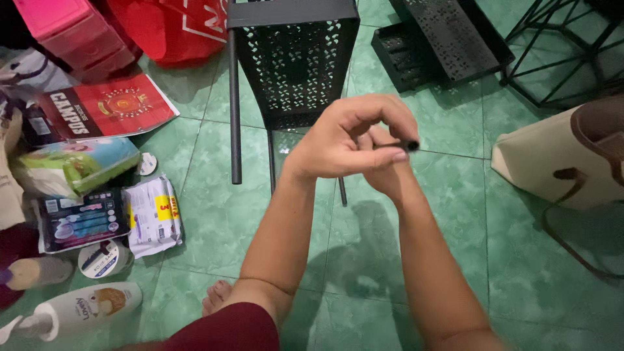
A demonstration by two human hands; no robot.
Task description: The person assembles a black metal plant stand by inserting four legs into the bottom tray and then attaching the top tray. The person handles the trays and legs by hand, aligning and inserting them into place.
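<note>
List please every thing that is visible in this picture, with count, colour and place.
pen: 1, black, held in both hands, centre
chair: 1, black perforated, top centre
rack: 1, black perforated, top right
wire frame: 1, black, top right corner
bag: 1, beige with brown straps, right
red bag: 1, top left
pink box: 1, top left
packets: several, mixed colours, left floor
lotion bottle: 1, white, bottom left
floor: green tiles
left hand: 1, over right hand
right hand: 1, beneath
</note>
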